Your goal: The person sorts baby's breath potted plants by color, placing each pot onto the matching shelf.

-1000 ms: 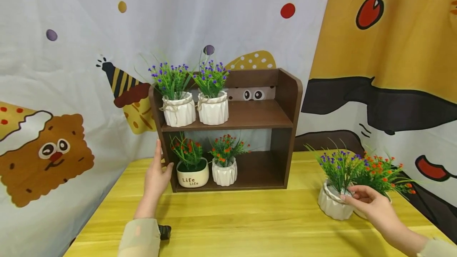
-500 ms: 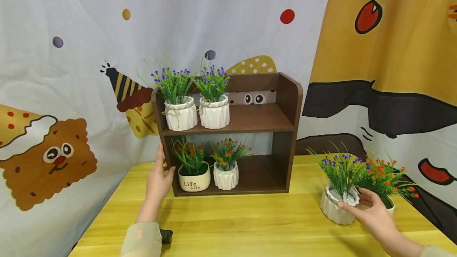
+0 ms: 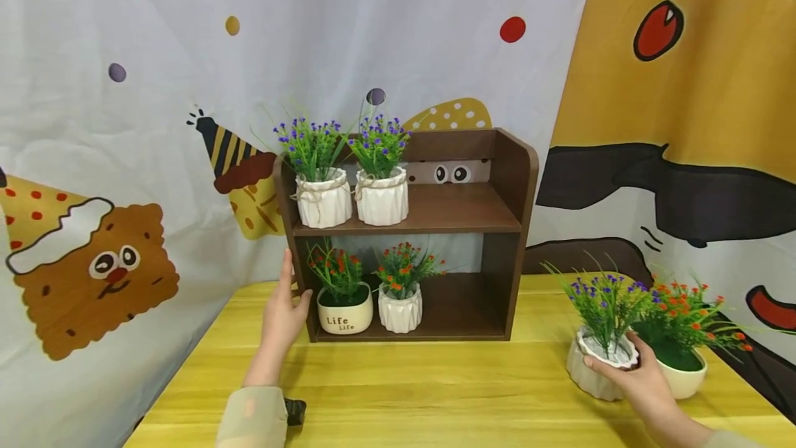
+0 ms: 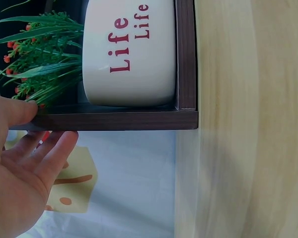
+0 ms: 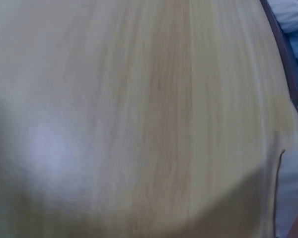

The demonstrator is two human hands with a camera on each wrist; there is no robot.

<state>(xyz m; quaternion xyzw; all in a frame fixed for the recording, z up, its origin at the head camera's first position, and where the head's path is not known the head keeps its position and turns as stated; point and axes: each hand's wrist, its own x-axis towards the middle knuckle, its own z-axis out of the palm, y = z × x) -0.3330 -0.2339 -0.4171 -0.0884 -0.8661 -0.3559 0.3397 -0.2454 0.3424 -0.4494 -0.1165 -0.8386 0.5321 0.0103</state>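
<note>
Your right hand (image 3: pixel 647 380) was curled around the pot (image 3: pixel 591 386), thumb in front, probably for a secure hold; whether its base touched the table (image 3: pixel 404 403), I couldn't tell. A bowl (image 3: pixel 689 380) stood just to its right. Your left hand (image 3: pixel 282 321), nearly closed, pinched the shelf (image 3: pixel 479 206) at its left side, presumably steadying it. Four plants (image 3: pixel 383 202) stood there, two per tier, perhaps for neat rows.

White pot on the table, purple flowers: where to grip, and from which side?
I'd grip the white pot by opposite walls just below its rim, from the near right, where the right hand holds it. The round, fluted wall should suit thumb against fingers; the purple flowers spread above. The cream pot sits close on its right, so slide fingers in carefully.
</note>
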